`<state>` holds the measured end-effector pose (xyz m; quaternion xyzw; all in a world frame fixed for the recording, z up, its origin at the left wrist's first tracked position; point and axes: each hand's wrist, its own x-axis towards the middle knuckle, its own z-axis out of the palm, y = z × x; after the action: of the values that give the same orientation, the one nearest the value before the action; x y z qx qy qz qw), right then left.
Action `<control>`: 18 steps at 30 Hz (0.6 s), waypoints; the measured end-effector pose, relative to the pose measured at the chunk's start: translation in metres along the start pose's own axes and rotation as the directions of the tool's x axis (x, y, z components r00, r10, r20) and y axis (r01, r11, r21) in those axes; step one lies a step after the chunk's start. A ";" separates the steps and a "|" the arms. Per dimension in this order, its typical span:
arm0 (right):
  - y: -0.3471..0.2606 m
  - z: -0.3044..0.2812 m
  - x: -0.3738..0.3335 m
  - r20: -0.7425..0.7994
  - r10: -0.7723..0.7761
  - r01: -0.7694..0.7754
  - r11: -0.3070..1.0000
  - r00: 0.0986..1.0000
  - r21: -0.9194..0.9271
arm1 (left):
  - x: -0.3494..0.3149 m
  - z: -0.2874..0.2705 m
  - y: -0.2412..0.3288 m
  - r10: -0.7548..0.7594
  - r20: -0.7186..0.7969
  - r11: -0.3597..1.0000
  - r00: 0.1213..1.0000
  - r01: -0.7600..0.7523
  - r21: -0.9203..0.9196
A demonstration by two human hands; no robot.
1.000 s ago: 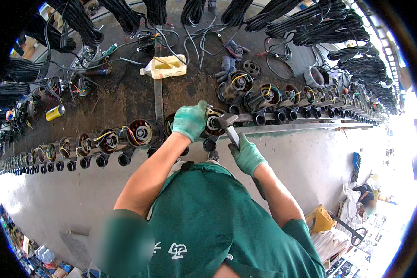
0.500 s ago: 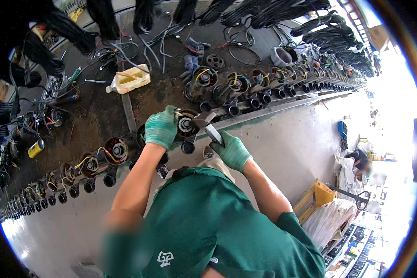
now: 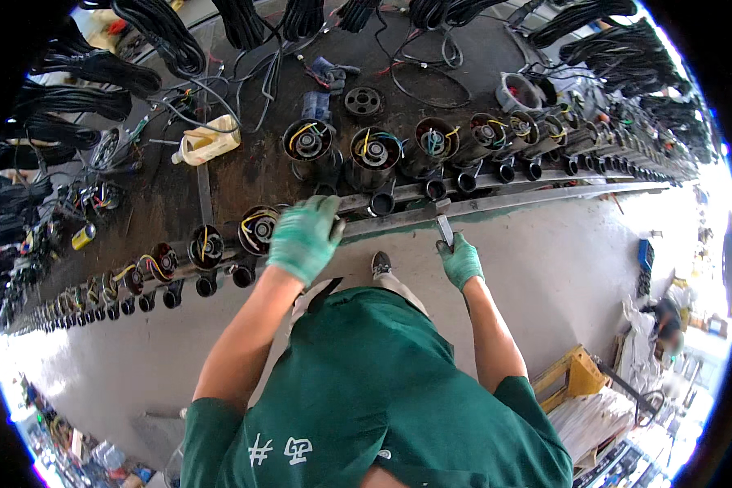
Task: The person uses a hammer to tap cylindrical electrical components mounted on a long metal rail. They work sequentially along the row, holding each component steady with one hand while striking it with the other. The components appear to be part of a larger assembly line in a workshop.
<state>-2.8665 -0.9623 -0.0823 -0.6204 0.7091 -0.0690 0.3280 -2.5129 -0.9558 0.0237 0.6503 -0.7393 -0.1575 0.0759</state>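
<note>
My right hand [image 3: 461, 260], in a green-coated glove, grips the pale handle of a hammer [image 3: 444, 228]. The hammer's dark head lies against the bench edge, right of my left hand. My left hand [image 3: 305, 238], gloved alike, is over the front of the bench with fingers bent toward the thumb. A small light bit shows at its fingertips, too small to name. Beside that hand stands an open round motor housing [image 3: 259, 231] with yellow wires, partly covered by the glove. Farther right, another motor housing [image 3: 374, 150] shows its windings and coloured wires.
More housings run along the bench both ways. A cut-open plastic jug [image 3: 211, 145], a yellow can [image 3: 83, 237] and a black ring [image 3: 363, 102] lie on the dark bench. Black cable bundles [image 3: 305, 18] hang behind. A yellow pallet truck [image 3: 576, 376] stands right; a person is beyond.
My view has shifted along the bench. The hammer has moved right, away from the housing it was over, and my hands are farther apart. My left hand has turned, fingers now pointing up and right.
</note>
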 end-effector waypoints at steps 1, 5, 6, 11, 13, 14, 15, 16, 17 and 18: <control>0.006 0.002 0.004 0.024 0.000 0.001 1.000 1.000 -0.015 | 0.010 0.008 0.014 -0.124 0.153 0.988 0.980 0.136 -0.070; 0.030 0.016 0.023 0.062 0.000 0.001 1.000 0.998 -0.007 | 0.040 0.092 0.001 -0.348 0.175 0.937 0.921 0.337 0.092; 0.036 0.019 0.026 0.058 0.001 -0.001 1.000 0.998 0.003 | 0.047 0.100 -0.003 -0.396 0.169 0.917 0.903 0.381 0.115; 0.044 0.018 0.032 0.123 -0.005 0.002 1.000 0.992 0.027 | 0.062 0.122 -0.020 -0.402 0.122 0.915 0.907 0.394 0.090; 0.044 0.017 0.034 0.128 -0.011 0.008 1.000 0.992 0.024 | 0.054 0.118 -0.021 -0.342 0.109 0.939 0.933 0.335 0.075; 0.049 0.018 0.036 0.131 -0.011 0.008 1.000 0.991 0.022 | 0.044 0.104 -0.011 -0.324 0.142 0.946 0.936 0.318 0.062; 0.050 0.019 0.037 0.133 -0.012 0.009 1.000 0.991 0.022 | 0.032 0.096 -0.004 -0.304 0.174 0.953 0.936 0.300 0.051; 0.051 0.020 0.037 0.135 -0.002 -0.002 1.000 0.991 0.030 | 0.019 0.097 -0.003 -0.282 0.193 0.959 0.940 0.281 0.033; 0.049 0.018 0.036 0.139 0.005 -0.010 0.999 0.990 0.036 | 0.005 0.102 -0.007 -0.256 0.198 0.966 0.946 0.254 0.039; 0.047 0.018 0.036 0.138 0.014 -0.021 0.999 0.990 0.043 | -0.006 0.106 -0.009 -0.233 0.212 0.972 0.949 0.230 0.037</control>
<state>-2.8967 -0.9798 -0.1336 -0.6100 0.6884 -0.0387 0.3905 -2.5374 -0.9365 -0.0782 0.7120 -0.6627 -0.2304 -0.0273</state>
